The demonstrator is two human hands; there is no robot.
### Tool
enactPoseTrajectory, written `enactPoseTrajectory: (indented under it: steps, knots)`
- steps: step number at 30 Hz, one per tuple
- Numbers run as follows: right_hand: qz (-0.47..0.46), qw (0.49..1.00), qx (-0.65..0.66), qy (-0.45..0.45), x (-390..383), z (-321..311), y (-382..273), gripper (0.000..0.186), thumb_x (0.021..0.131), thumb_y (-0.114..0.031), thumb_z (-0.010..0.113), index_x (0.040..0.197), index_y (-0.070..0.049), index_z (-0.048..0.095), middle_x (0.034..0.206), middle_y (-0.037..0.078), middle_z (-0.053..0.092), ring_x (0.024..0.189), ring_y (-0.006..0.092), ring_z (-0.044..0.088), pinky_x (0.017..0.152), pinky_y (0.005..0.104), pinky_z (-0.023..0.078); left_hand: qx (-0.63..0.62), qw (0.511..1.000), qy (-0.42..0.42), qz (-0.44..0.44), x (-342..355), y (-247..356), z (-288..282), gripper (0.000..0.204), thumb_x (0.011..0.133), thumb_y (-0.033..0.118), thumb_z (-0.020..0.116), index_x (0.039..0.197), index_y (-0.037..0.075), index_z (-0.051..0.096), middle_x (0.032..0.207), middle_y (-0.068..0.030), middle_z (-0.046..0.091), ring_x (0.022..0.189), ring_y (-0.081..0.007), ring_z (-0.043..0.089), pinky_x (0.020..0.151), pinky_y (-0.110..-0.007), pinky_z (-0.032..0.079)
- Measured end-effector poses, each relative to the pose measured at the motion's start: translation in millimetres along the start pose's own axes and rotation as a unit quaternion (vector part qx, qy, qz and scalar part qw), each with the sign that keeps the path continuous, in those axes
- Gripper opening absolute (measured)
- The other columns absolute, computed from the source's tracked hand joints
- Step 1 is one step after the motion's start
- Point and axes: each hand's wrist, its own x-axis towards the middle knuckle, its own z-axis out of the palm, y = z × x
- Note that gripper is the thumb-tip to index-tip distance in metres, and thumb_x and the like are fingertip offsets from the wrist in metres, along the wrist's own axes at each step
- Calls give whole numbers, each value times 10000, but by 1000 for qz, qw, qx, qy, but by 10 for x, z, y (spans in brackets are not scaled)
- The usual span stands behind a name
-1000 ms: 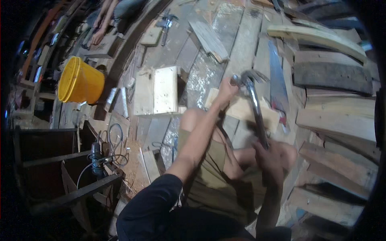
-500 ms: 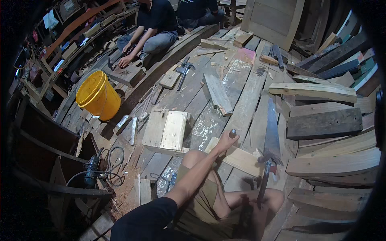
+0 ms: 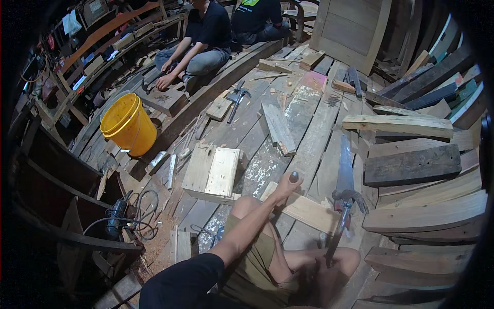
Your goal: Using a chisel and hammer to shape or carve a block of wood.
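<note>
My left hand [image 3: 283, 190] is a fist around an upright tool handle [image 3: 294, 177], its round end showing above the fingers. The tool's lower end is hidden, so its kind does not show. Under that hand a pale wooden board [image 3: 312, 212] lies slantwise in front of my crossed legs. My right hand [image 3: 327, 274], dim and smeared, grips the lower handle of a claw hammer [image 3: 350, 198], held head up over my right knee. Beyond the hammer head a handsaw blade [image 3: 346, 165] lies on the planks, its handle end partly hidden.
Stacked timbers [image 3: 411, 165] line my right. A wooden box-like block [image 3: 211, 170] stands left of the board; farther left are a yellow bucket [image 3: 128, 126] and a corded power tool [image 3: 117, 216]. Another hammer [image 3: 239, 105] lies ahead. Two people [image 3: 206, 36] sit at the back.
The hammer head has shifted slightly right and up, its claw now showing more clearly. My left hand keeps its grip over the board. The view has shifted slightly.
</note>
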Motion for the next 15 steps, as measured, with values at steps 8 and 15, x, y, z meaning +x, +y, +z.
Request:
enactPoseTrajectory:
  steps: [8, 15]
  knots:
    - [0, 1000, 9, 20, 156, 27, 353, 168, 817, -125, 629, 705, -15, 568, 554, 18, 514, 463, 106, 474, 426, 271, 373, 30, 999, -10, -1, 39, -1, -34, 246, 830, 197, 666, 733, 1, 552, 633, -1, 509, 598, -94, 429, 540, -293, 390]
    - [78, 996, -25, -19, -25, -5, 4, 162, 805, -171, 614, 739, -26, 586, 542, 24, 507, 460, 133, 493, 411, 257, 372, -4, 999, -6, -51, -110, 108, 1, 221, 841, 197, 655, 789, -2, 574, 678, 12, 526, 639, -100, 450, 588, -287, 415]
